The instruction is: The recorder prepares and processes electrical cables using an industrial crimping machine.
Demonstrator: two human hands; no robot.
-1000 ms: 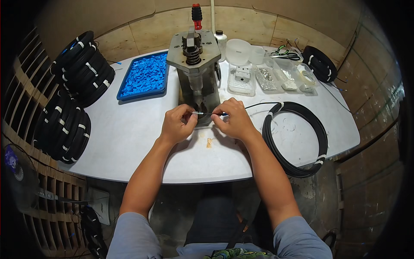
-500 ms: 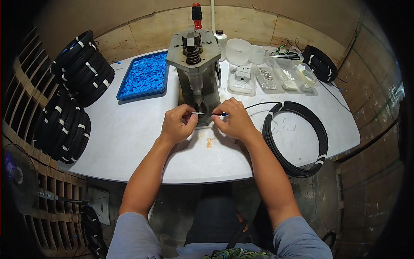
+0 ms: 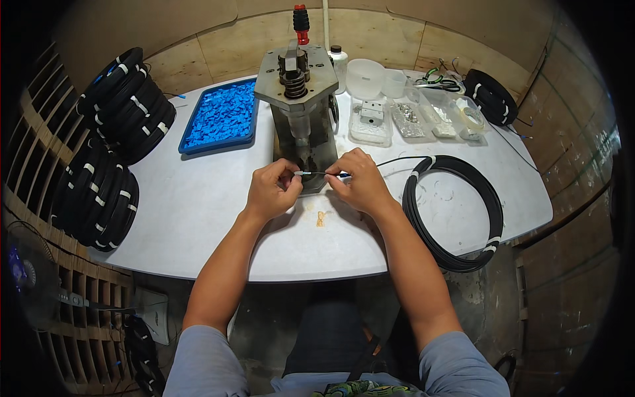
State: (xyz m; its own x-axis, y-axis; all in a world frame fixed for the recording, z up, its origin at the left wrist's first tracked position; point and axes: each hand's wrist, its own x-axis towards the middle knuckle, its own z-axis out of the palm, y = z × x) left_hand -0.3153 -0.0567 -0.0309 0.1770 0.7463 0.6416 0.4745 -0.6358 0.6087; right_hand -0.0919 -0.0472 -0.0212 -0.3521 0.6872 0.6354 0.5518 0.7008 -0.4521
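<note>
In front of the press, both of my hands are raised close together over the near part of the table. My left hand pinches a small whitish, tube-like piece between thumb and fingertips. With thumb and forefinger my right hand grips the end of a black cable, which runs back to a large coil on the right. A bit of blue shows on the cable by my right fingers. A thin dark strand spans the gap between the hands and meets the whitish piece.
A blue tray full of small blue pieces sits left of the press. Stacked black cable coils stand at the far left. Behind the right hand are clear tubs, a white bottle, parts trays and another coil.
The whitish piece has shifted slightly left, and the dark strand between the hands shows longer. Both hands keep their pinch and have hardly moved.
</note>
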